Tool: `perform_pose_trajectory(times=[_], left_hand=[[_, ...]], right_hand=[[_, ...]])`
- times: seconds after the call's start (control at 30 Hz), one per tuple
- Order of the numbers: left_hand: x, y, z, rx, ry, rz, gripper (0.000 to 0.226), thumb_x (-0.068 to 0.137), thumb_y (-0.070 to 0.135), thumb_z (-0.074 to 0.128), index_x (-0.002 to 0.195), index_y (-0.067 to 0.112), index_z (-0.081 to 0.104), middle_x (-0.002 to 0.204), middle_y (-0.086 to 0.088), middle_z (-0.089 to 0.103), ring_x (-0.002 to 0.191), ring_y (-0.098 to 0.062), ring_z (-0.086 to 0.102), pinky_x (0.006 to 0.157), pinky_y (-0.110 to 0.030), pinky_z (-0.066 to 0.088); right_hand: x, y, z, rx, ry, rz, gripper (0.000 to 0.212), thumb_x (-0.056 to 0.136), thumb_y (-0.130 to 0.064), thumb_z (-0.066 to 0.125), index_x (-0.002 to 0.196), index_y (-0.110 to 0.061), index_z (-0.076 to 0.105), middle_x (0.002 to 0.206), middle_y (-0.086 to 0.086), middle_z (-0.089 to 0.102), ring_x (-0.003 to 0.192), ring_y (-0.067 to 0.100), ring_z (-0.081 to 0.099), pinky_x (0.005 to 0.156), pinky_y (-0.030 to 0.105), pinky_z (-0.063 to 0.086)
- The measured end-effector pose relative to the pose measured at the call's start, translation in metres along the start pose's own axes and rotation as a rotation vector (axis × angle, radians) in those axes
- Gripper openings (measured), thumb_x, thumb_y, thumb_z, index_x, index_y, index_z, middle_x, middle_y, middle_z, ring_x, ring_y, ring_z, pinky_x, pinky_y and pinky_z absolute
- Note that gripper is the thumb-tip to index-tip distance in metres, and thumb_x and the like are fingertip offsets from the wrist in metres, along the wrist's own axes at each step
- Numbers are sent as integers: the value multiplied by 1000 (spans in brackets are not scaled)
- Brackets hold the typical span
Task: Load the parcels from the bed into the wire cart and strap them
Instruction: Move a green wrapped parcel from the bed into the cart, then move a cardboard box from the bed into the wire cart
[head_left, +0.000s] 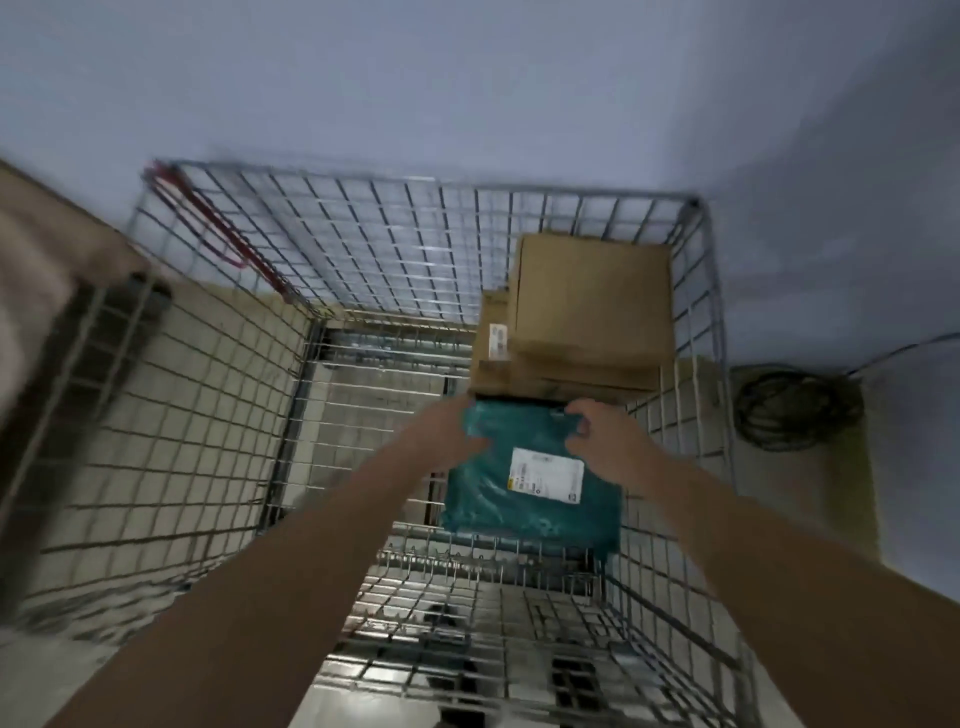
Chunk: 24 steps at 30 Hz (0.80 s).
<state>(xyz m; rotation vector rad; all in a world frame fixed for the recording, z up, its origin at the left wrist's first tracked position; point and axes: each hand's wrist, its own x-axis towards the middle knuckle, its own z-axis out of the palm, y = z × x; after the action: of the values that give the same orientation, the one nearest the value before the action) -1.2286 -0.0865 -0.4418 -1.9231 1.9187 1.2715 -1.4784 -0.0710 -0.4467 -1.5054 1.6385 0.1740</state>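
Both arms reach down into the wire cart (395, 244), seen from above, and the two hands hold a teal plastic mailer bag (530, 499) inside it. The left hand (457, 431) lies on the bag's upper left corner; its fingers are blurred and mostly hidden against the plastic, so whether they curl round the edge or only press flat cannot be told. The right hand (605, 436) grips the bag's top edge near the upper right corner, with its fingers (574, 415) curled over the plastic and the thumb below them pinching it. The bag carries a white shipping label (545, 474) on its upper face and sits toward the right side of the cart, its far edge just beside a stack of cardboard boxes (587, 306). Those boxes stand in the far right corner of the cart, a larger brown box on top of a wider one that bears a small white label on its left end. A red strap (218, 228) hangs along the cart's far left wall near the top rim. Left of the cart a beige bed edge (47, 270) shows at the frame's border. On the floor right of the cart, against the pale wall, lies a coiled dark cable (789, 410).
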Motion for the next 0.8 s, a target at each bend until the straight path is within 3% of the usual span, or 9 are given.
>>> perform_pose_trajectory(times=[0.03, 0.1, 0.2, 0.23, 0.33, 0.43, 0.6, 0.8], left_hand=[[-21, 15, -32, 60, 30, 20, 52, 95, 44, 68, 141, 22, 57, 132, -7, 68, 108, -23, 67, 97, -43, 57], [-69, 39, -94, 151, 112, 26, 51, 99, 51, 60, 137, 18, 59, 128, -7, 69, 104, -24, 66, 94, -40, 55], [-157, 54, -181, 279, 251, -30, 50, 102, 56, 50, 133, 20, 61, 125, -7, 70, 107, -25, 67, 97, -43, 55], [-191, 54, -207, 300, 303, -63, 49, 101, 58, 49, 131, 21, 62, 124, -6, 71, 106, -24, 67, 96, -42, 55], [-299, 36, -271, 300, 482, -185, 50, 98, 64, 46, 130, 28, 62, 126, -1, 70, 111, -24, 66, 91, -39, 54], [-405, 7, -307, 252, 639, -322, 49, 96, 68, 44, 123, 33, 64, 115, 4, 70, 99, -20, 65, 81, -36, 52], [-568, -41, -328, 180, 892, -528, 43, 98, 64, 48, 118, 30, 66, 106, 4, 68, 82, -15, 57, 69, -34, 43], [-701, -90, -329, 238, 1002, -665, 43, 99, 60, 50, 121, 27, 66, 120, -2, 69, 106, -27, 63, 80, -36, 47]], right_hand=[[-13, -27, -30, -73, -66, -54, 43, 101, -30, 57, 140, -12, 53, 111, 7, 66, 82, 17, 63, 68, 29, 47], [-42, -84, -88, -284, -165, -174, 36, 101, -35, 56, 124, -7, 65, 110, 8, 67, 95, 23, 65, 77, 32, 50], [-98, -174, -163, -517, -105, -338, 36, 101, -42, 52, 101, -10, 70, 106, 6, 69, 103, 26, 64, 93, 41, 52], [-119, -204, -183, -564, -54, -385, 36, 101, -43, 51, 100, -12, 69, 106, 4, 67, 104, 25, 63, 94, 40, 51], [-183, -300, -216, -599, 61, -520, 45, 100, -48, 52, 126, -12, 63, 129, 8, 64, 116, 28, 60, 101, 42, 49], [-246, -382, -216, -598, 107, -681, 52, 99, -50, 53, 139, -17, 55, 138, 8, 58, 117, 25, 57, 98, 37, 47], [-353, -500, -169, -645, 156, -960, 52, 99, -53, 52, 139, -21, 55, 135, 8, 60, 114, 26, 59, 96, 38, 48], [-452, -601, -96, -743, 190, -1164, 42, 97, -50, 51, 124, -21, 63, 119, 7, 65, 99, 24, 62, 88, 39, 52]])
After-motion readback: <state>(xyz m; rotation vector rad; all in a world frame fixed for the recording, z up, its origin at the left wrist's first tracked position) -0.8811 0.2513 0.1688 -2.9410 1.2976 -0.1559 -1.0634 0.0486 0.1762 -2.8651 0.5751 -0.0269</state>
